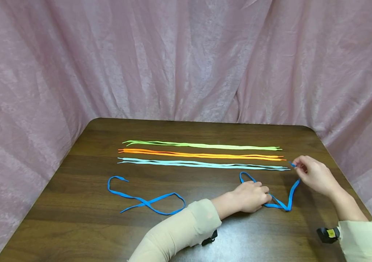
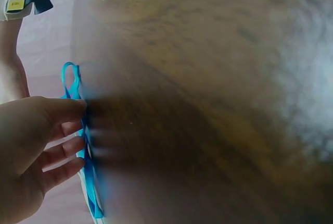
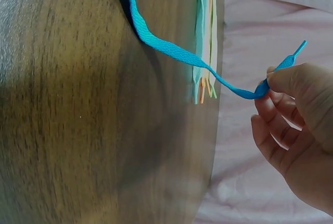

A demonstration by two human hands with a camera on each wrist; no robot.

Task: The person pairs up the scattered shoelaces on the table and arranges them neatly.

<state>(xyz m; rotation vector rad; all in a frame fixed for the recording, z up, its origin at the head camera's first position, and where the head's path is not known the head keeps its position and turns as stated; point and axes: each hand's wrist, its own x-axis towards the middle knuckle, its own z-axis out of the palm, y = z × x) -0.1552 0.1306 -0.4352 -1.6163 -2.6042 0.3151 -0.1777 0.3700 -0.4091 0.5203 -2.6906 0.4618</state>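
A blue shoelace [image 1: 291,194] lies bent on the brown table, one end lifted. My right hand [image 1: 315,175] pinches that end between thumb and fingertips; the tip pokes out past the fingers in the right wrist view. My left hand [image 1: 250,196] is low over the same lace, covering its middle. Seen from the left wrist, the thumb and spread fingertips [image 2: 73,164] touch the lace near the tabletop. A small loop of it [image 1: 243,177] shows beyond the left hand. Another blue shoelace [image 1: 150,202] lies crossed over itself on the left.
Behind the hands, pairs of green [image 1: 205,145], orange [image 1: 202,155] and pale blue shoelaces [image 1: 202,164] lie straight in parallel rows. The table [image 1: 74,214] has a rounded back edge against a pink curtain [image 1: 173,65].
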